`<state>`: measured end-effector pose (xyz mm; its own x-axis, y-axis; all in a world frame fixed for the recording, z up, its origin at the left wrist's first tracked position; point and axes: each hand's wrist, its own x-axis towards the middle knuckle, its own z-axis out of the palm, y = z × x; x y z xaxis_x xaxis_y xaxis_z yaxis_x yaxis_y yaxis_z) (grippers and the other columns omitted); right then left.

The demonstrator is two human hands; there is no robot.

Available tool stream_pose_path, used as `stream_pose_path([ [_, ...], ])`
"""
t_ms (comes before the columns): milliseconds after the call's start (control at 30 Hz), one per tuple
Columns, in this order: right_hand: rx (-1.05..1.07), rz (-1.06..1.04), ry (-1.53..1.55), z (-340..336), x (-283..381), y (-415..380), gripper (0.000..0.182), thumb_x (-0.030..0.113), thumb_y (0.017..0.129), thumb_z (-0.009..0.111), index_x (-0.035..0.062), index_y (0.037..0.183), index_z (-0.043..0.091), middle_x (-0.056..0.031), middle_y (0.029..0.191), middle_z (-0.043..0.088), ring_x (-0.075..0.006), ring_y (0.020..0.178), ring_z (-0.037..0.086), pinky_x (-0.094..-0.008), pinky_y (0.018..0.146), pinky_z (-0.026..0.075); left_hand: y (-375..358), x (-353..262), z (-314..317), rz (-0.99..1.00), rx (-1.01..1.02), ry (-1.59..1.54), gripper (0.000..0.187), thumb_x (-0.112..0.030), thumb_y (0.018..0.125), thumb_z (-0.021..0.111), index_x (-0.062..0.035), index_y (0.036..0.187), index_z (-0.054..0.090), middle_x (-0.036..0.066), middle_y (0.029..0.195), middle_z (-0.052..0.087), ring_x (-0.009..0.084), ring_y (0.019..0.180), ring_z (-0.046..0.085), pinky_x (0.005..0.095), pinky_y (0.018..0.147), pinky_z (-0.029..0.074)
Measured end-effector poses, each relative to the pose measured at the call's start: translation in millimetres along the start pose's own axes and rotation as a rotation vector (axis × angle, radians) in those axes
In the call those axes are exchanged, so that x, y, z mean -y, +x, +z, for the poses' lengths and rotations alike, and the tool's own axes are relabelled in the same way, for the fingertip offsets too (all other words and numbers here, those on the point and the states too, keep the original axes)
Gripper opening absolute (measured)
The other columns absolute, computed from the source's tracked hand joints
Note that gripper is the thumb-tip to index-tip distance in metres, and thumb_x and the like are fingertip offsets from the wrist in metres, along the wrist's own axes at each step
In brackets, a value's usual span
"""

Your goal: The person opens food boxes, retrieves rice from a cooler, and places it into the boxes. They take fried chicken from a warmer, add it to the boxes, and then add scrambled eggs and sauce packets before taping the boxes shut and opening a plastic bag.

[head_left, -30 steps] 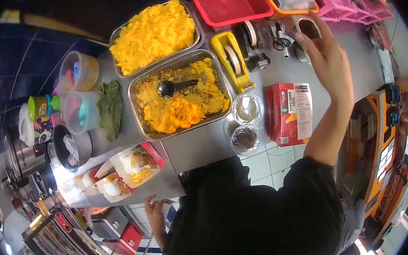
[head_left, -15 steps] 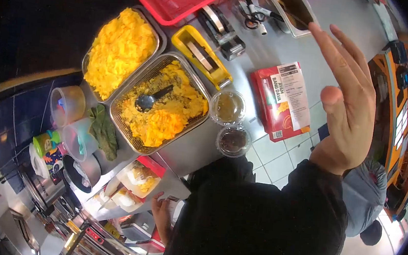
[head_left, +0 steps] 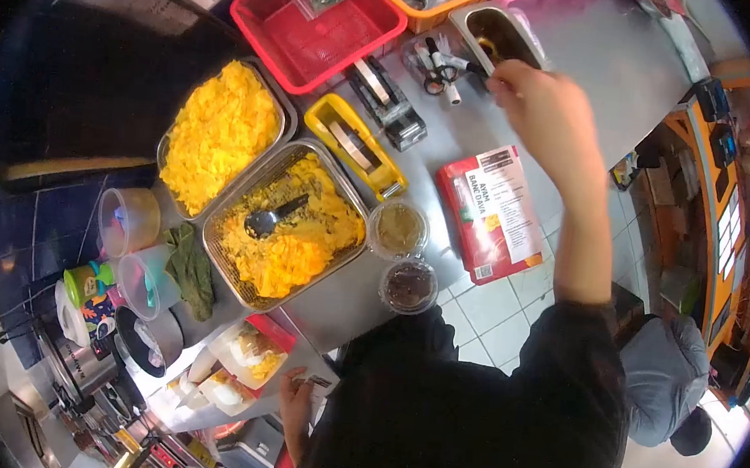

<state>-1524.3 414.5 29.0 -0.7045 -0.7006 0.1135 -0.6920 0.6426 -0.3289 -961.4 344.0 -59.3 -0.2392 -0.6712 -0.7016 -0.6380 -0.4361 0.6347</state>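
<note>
On the head cam the right hand [head_left: 546,112] has its fingers bunched together over the near end of the metal tub [head_left: 486,17], can't tell if they're pinching anything, red box [head_left: 491,214] below it, while the left hand [head_left: 294,404], grip too tiny to read, is beside the food cartons [head_left: 278,337].

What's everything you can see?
Trays of yellow food: 2, silver, centre
Scoop: 1, black, in lower tray
Baskets: 3, red, orange, pink, top
Tape dispensers: 2, yellow and black, below baskets
Scissors: 1, black, beside dispensers
Metal pan: 1, silver, beside scissors
Printed box: 1, red, below pan
Lidded cups: 2, clear, beside lower tray
Tubs: 2, clear, left
Cloth or leaf: 1, green, beside tubs
Bowl: 1, dark, below tubs
Food boxes: several, white and red, below trays
Person: 1, grey-clad, lower right
Background clutter: uncountable, blurred
Right hand: 1, bare, by pan
Left hand: 1, bare, lower middle
</note>
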Motion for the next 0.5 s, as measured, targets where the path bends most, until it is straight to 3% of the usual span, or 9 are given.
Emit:
stream_pose_path([
  [100,0.244,-0.044,-0.155,62.1,-29.3,33.4,0.019,0.005,0.084,0.054,0.003,0.09,0.072,-0.0233,0.083,0.069,-0.0355,0.075,0.07,-0.0475,0.067,0.056,0.4,-0.4,-1.6,-0.05,0.03,0.042,0.032,0.003,0.089,0.053,-0.004,0.121,0.054,0.008,0.085,0.065,0.0104,0.07,0.056,0.0234,0.062,0.043],
  [133,0.231,-0.047,-0.151,70.4,-29.0,39.6,0.019,0.005,0.084,0.054,0.003,0.09,0.072,-0.0233,0.083,0.069,-0.0355,0.075,0.07,-0.0475,0.067,0.056,-0.3,-1.1,-2.0,-0.029,0.024,0.06,0.032,0.003,0.089,0.053,-0.004,0.12,0.055,0.007,0.083,0.064,0.0094,0.069,0.054,0.0233,0.06,0.042],
  [200,0.697,0.13,-0.045,74.9,-18.0,52.7,0.028,0.008,0.086,0.051,0.0046,0.108,0.068,-0.018,0.074,0.067,-0.0282,0.063,0.068,-0.0418,0.059,0.054,0.4,6.3,-2.8,0.079,0.0,0.085,0.03,0.004,0.088,0.053,-0.0039,0.117,0.057,0.005,0.081,0.062,0.0074,0.067,0.051,0.0227,0.059,0.039],
  [233,0.681,0.128,-0.038,69.2,-10.0,52.5,0.028,0.008,0.086,0.051,0.0046,0.108,0.068,-0.018,0.074,0.067,-0.0282,0.063,0.068,-0.0418,0.059,0.054,-0.7,11.4,-4.7,0.095,-0.004,0.089,0.03,0.004,0.088,0.053,-0.0039,0.117,0.057,0.005,0.081,0.062,0.0074,0.067,0.051,0.0227,0.059,0.039],
  [300,0.655,0.13,0.222,41.3,10.8,39.2,0.037,0.005,0.085,0.048,-0.0014,0.117,0.063,-0.0244,0.087,0.07,-0.0365,0.082,0.071,-0.0477,0.07,0.056,-3.3,10.1,0.1,0.123,-0.025,0.059,0.031,0.004,0.087,0.054,-0.0043,0.117,0.058,0.003,0.079,0.06,0.0068,0.066,0.049,0.0225,0.058,0.037],
  [367,0.589,0.061,0.139,60.5,1.1,28.4,0.039,0.007,0.086,0.05,-0.0007,0.123,0.058,-0.0239,0.088,0.07,-0.0363,0.086,0.071,-0.0473,0.072,0.056,-2.9,21.5,-1.6,0.082,-0.018,0.062,0.032,0.003,0.086,0.055,-0.0051,0.117,0.059,0.002,0.078,0.058,0.0071,0.065,0.047,0.023,0.058,0.036],
  [433,0.393,0.053,-0.004,72.5,-2.5,18.0,0.031,0.012,0.088,0.051,0.0009,0.114,0.064,-0.0227,0.088,0.07,-0.0371,0.087,0.07,-0.0483,0.075,0.056,0.2,26.7,-4.2,0.003,0.035,0.134,0.033,0.002,0.086,0.056,-0.0056,0.117,0.06,0.003,0.079,0.058,0.0077,0.065,0.047,0.0234,0.058,0.037],
  [467,0.373,0.024,-0.013,75.1,-10.2,12.8,0.027,0.02,0.091,0.054,0.0023,0.104,0.068,-0.021,0.088,0.071,-0.0379,0.088,0.07,-0.0488,0.077,0.055,1.9,25.5,-2.4,-0.007,0.047,0.065,0.032,0.001,0.086,0.057,-0.0058,0.117,0.06,0.004,0.08,0.058,0.0085,0.066,0.049,0.0239,0.058,0.038],
  [500,0.367,0.026,-0.017,61.2,-10.6,6.5,0.027,0.02,0.091,0.054,0.0023,0.104,0.068,-0.021,0.088,0.071,-0.0379,0.088,0.07,-0.0488,0.077,0.055,2.2,18.7,0.1,-0.002,0.051,0.063,0.032,0.001,0.086,0.057,-0.0058,0.117,0.06,0.004,0.08,0.058,0.0085,0.066,0.049,0.0239,0.058,0.038],
])
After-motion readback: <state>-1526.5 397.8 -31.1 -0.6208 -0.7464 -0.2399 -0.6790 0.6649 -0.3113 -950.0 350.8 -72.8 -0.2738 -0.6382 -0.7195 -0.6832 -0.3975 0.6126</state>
